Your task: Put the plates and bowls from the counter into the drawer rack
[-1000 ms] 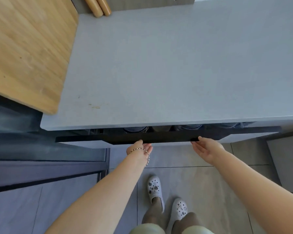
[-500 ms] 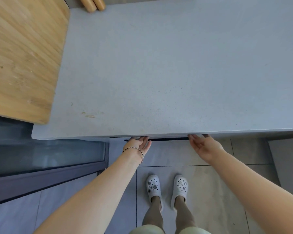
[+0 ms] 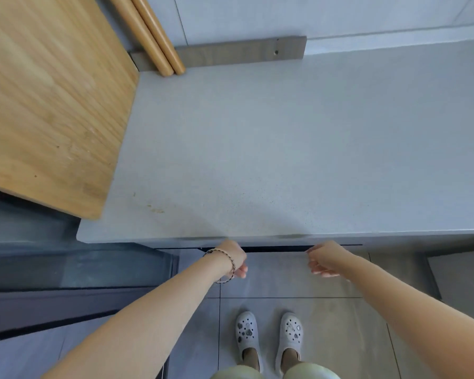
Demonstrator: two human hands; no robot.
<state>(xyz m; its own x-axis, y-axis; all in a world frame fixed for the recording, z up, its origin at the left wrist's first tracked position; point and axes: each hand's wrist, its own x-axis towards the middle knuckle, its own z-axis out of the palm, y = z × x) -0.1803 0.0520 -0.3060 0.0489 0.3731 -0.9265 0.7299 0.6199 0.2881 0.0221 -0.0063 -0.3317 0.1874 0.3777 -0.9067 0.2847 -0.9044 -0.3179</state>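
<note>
The dark drawer front (image 3: 277, 249), ajar a second ago, now sits shut under the bare grey stone desk (image 3: 285, 149), and the left hand (image 3: 234, 259) and right hand (image 3: 324, 259) hang off it with fingers loosely curled on nothing, so loading looks finished.

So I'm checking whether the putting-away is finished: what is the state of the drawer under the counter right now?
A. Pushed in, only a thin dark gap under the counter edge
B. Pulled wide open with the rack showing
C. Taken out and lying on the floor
A: only a thin dark gap of the drawer shows under the counter edge, and the left hand and right hand hang just in front of it, holding nothing.
</note>
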